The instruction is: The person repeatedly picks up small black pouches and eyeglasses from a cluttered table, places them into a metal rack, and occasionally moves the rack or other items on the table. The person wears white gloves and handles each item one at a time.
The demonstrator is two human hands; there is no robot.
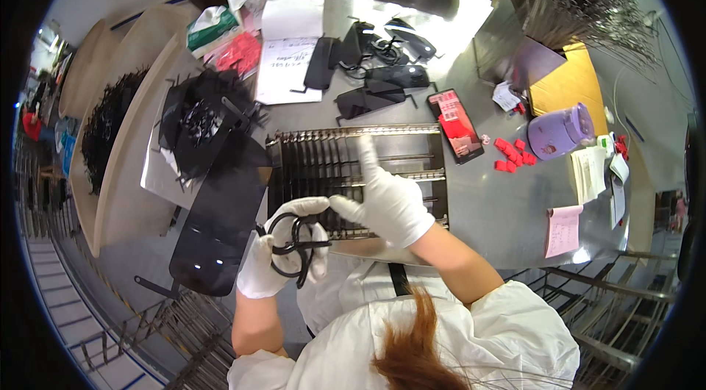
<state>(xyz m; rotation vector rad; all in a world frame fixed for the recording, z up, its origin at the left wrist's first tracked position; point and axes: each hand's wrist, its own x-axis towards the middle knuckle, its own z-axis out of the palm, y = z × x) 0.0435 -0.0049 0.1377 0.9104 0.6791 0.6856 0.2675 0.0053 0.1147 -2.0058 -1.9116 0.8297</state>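
Observation:
My left hand [265, 261], in a white glove, is curled around several black ring-shaped pieces [300, 247]. Their loops overlap, and some stick out past the fingers. Just right of it, my right hand [393, 202], also gloved in white, hovers over a metal rack [443, 191]. Its index finger points away from me and its thumb reaches toward the left hand; I see nothing in it. Thin black parts [312, 162] stand in a close row along the rack's left half. Bare crossbars show in the right half.
Left of the rack lie a long dark panel [220, 228] and a heap of black parts [209, 114]. Beyond it are an open notebook [290, 70] and black flat pieces [375, 96]. At right are a phone [456, 125], red blocks [512, 155], a purple jar [559, 131] and a pink notepad [563, 232].

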